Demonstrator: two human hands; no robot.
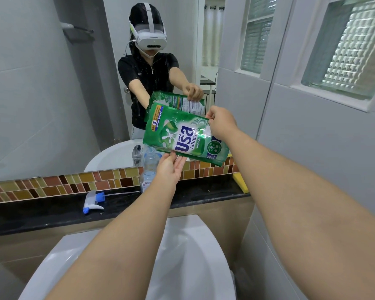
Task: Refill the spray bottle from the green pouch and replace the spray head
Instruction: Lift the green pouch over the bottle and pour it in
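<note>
Green pouch (183, 138) held tilted above the ledge, lower left corner down over the open neck of the clear spray bottle (148, 167). Right hand (220, 124) pinching the pouch's upper right edge, fingers curled on the foil. Left hand (170, 167) under the pouch's lower edge, fingers straight and relaxed, propping it from below; possibly touching the bottle too, hard to tell behind the wrist. Bottle upright on the dark ledge (52, 211), against the strip of brown and yellow mosaic tiles (52, 185), with a little liquid at its bottom. Spray head (93, 202), white with blue collar and nozzle, lying on its side on the ledge left of the bottle, well apart, its thin tube stretched toward the bottle. Yellow sponge (240, 180) at the ledge's right end. White basin (182, 256) below, between the 2 forearms.
</note>
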